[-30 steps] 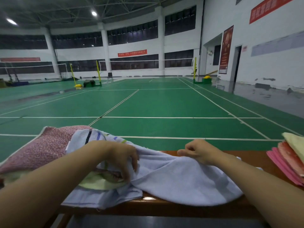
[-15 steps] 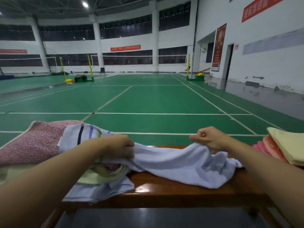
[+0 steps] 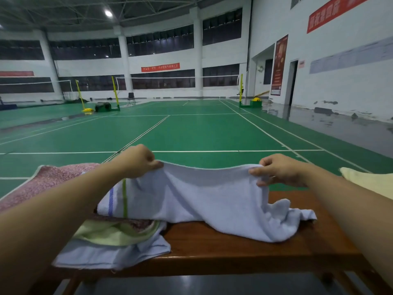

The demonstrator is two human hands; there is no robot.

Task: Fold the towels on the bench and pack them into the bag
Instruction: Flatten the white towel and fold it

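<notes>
Above the table (image 3: 234,248), the pale blue towel (image 3: 202,201) now hangs by its top edge, lifted out of the heap it lay bunched in a moment ago, with its lower part draped on the wood. The left hand (image 3: 138,161) and right hand (image 3: 278,171) each pinch a corner, pulled apart, so the edge is straight for a first fold; beside it sit the unfolded pile (image 3: 102,237) and folded stack (image 3: 370,182).

Both hands (image 3: 138,161) (image 3: 278,171) raised, pinching

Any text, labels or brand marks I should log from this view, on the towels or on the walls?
Red banner, upper right wall: large characters, blurred, unreadable.
Red banner, far wall: too small to read.
Dark red poster by the doorway: unreadable.
Small sign beside the door: unreadable.
Light blue towel: no text visible.
</notes>
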